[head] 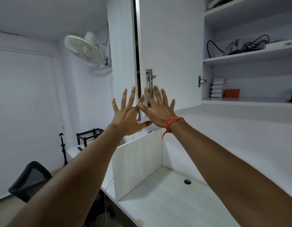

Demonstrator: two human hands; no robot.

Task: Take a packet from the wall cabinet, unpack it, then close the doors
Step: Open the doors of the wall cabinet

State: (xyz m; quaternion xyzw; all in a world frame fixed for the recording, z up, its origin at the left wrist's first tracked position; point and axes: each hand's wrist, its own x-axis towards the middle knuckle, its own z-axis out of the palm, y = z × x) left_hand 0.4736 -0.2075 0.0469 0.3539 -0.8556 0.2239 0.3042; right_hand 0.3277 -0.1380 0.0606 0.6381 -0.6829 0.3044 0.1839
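Observation:
Both my arms reach up to the white wall cabinet. My left hand (125, 115) is spread flat against the lower edge of the left door (121, 46). My right hand (158, 107), with an orange thread on its wrist, is spread on the right door (171, 46), over the lower end of a metal latch bolt (149, 79). A narrow dark gap (137, 46) stays between the two doors. Neither hand holds anything. No packet shows in my hands or on the desk.
To the right, an open cabinet section (250, 100) holds black cables (240, 45), stacked white boxes (217, 87) and an orange box (232, 93). Below lie a white desk (166, 202) with a cable hole (187, 181) and a divider panel (137, 161). A wall fan (84, 48) and a black chair (30, 181) are at left.

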